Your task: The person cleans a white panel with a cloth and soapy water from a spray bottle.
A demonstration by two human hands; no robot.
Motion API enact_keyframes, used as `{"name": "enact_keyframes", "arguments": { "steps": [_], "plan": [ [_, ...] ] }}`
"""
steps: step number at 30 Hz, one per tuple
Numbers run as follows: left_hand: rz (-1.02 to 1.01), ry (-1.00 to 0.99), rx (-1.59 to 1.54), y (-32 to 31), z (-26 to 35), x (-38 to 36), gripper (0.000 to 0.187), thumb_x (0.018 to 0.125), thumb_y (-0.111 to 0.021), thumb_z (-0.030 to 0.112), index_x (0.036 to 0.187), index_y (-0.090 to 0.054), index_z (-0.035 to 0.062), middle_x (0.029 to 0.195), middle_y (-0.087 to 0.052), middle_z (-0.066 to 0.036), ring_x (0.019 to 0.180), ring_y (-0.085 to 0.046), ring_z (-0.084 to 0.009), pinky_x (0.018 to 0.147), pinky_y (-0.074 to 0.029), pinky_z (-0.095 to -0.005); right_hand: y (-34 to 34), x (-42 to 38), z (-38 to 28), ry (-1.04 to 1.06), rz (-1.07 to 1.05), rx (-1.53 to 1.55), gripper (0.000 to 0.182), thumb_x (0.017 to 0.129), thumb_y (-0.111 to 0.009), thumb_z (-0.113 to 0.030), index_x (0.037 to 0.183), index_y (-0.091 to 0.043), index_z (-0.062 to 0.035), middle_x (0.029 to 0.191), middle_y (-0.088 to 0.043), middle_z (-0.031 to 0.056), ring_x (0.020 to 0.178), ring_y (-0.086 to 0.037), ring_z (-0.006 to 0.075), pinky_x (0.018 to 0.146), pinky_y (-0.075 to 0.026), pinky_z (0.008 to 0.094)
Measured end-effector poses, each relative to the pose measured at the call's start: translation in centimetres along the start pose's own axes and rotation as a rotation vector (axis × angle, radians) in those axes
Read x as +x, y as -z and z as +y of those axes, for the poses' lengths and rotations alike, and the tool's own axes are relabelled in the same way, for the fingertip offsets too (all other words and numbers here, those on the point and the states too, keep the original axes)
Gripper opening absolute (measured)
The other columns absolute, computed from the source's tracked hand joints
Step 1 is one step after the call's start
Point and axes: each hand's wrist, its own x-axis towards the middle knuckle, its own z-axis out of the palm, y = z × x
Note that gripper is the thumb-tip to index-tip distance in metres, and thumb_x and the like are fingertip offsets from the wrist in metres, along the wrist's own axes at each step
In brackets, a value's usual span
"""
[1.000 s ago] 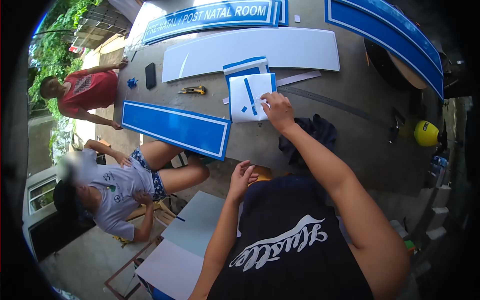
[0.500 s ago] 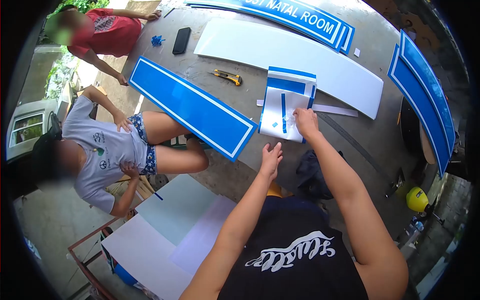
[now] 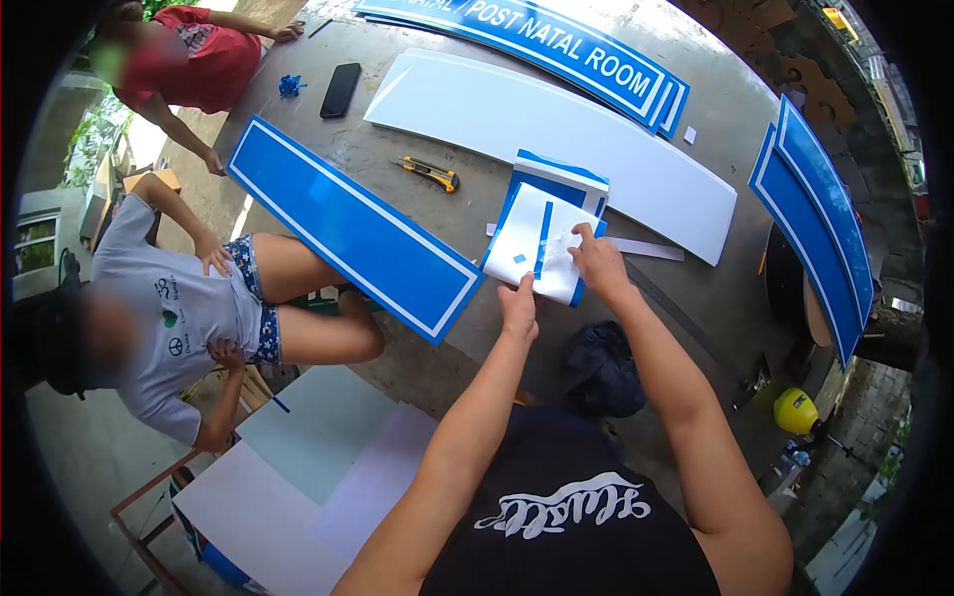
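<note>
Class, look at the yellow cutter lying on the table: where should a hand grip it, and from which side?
Grip the cutter by its thicker yellow end, nearest the white sheet. I'd come from above, fingers closing across its long sides: it lies flat, with bare table alongside, and its narrower end points away.

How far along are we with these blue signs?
Looks done: the top sign carries a white border and readable "POST NATAL ROOM" lettering. In hand: your left hand and right hand are at the white-backed sheet with its blue strip. Probably left: the long bordered panel and two blue panels at right show no lettering.
</note>
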Motion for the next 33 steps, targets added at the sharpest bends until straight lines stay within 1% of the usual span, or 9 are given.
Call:
{"name": "enact_keyframes", "arguments": {
  "steps": [2,6,8,11,14,23,25,30,33],
  "plan": [
    [0.084,-0.123,0.069,-0.1,0.4,0.6,0.039,0.097,-0.062,0.008,0.129,-0.045,-0.0052,0.125,-0.058,-0.017,0.113,-0.058,-0.0244,0.097,-0.047,-0.0356,0.6,-0.3,-0.5,0.003,-0.009,0.004,0.036,0.095,-0.066,-0.029,0.123,-0.057,-0.0076,0.089,-0.069,0.0218,0.088,-0.067,0.0408,0.079,-0.050,0.0512],
    [0.117,-0.207,0.289,2.6,2.8,2.1,0.037,0.098,-0.058,0.006,0.129,-0.044,-0.0063,0.127,-0.057,-0.019,0.115,-0.057,-0.0250,0.100,-0.045,-0.0362,1.4,-1.1,-0.1,0.133,0.114,0.180,0.033,0.096,-0.066,-0.027,0.122,-0.061,-0.0073,0.093,-0.068,0.0175,0.083,-0.066,0.0362,0.079,-0.050,0.0479],
    [0.074,-0.270,0.203,3.9,3.8,2.9,0.041,0.098,-0.054,0.002,0.136,-0.041,-0.0057,0.132,-0.054,-0.019,0.116,-0.056,-0.0249,0.102,-0.044,-0.0367,1.2,-0.9,0.6,0.168,0.231,0.235,0.031,0.096,-0.065,-0.025,0.121,-0.062,-0.0067,0.094,-0.067,0.0148,0.079,-0.065,0.0323,0.077,-0.051,0.0447],
    [0.012,-0.276,0.124,6.2,5.0,5.2,0.046,0.098,-0.050,-0.001,0.142,-0.037,-0.0038,0.135,-0.052,-0.017,0.118,-0.055,-0.0248,0.104,-0.044,-0.0370,1.5,-1.3,2.1,-0.096,0.225,0.425,0.028,0.097,-0.064,-0.021,0.120,-0.063,-0.0055,0.089,-0.066,0.0131,0.077,-0.065,0.0262,0.074,-0.052,0.0396],
    [0.014,-0.275,0.195,8.8,5.7,4.9,0.049,0.098,-0.047,-0.002,0.145,-0.036,-0.0022,0.134,-0.052,-0.016,0.119,-0.054,-0.0245,0.105,-0.043,-0.0363,1.1,-2.0,3.6,-0.183,0.189,0.498,0.026,0.098,-0.064,-0.022,0.118,-0.064,-0.0045,0.086,-0.066,0.0118,0.077,-0.064,0.0207,0.072,-0.052,0.0347],
    [-0.049,-0.289,-0.004,10.3,9.1,5.2,0.048,0.102,-0.046,0.001,0.149,-0.034,-0.0003,0.137,-0.052,-0.015,0.124,-0.053,-0.0242,0.108,-0.041,-0.0367,-2.3,-3.8,3.5,-0.247,0.128,0.501,0.025,0.097,-0.066,-0.020,0.116,-0.066,-0.0037,0.090,-0.070,0.0090,0.081,-0.064,0.0168,0.075,-0.052,0.0325],
    [-0.030,-0.345,0.018,10.8,10.0,5.2,0.048,0.102,-0.046,0.002,0.149,-0.034,0.0006,0.139,-0.051,-0.014,0.125,-0.053,-0.0243,0.109,-0.040,-0.0370,-2.9,-4.0,3.3,-0.245,0.118,0.502,0.024,0.097,-0.065,-0.020,0.115,-0.067,-0.0033,0.091,-0.070,0.0090,0.081,-0.065,0.0163,0.076,-0.053,0.0324],
    [-0.020,-0.494,0.061,12.5,14.0,6.1,0.048,0.105,-0.043,0.003,0.152,-0.032,0.0044,0.142,-0.050,-0.013,0.125,-0.053,-0.0242,0.108,-0.043,-0.0371,-4.0,-4.2,3.2,-0.238,0.088,0.512,0.023,0.097,-0.065,-0.018,0.114,-0.067,-0.0025,0.092,-0.070,0.0091,0.084,-0.066,0.0161,0.077,-0.053,0.0315],
    [-0.006,-0.461,-0.037,12.9,18.1,6.8,0.047,0.106,-0.043,0.005,0.151,-0.032,0.0062,0.140,-0.051,-0.013,0.124,-0.054,-0.0237,0.106,-0.045,-0.0383,-4.2,-4.2,3.2,-0.215,0.080,0.521,0.022,0.097,-0.065,-0.017,0.114,-0.067,-0.0025,0.092,-0.070,0.0087,0.085,-0.066,0.0159,0.077,-0.052,0.0309]
  ]
}}
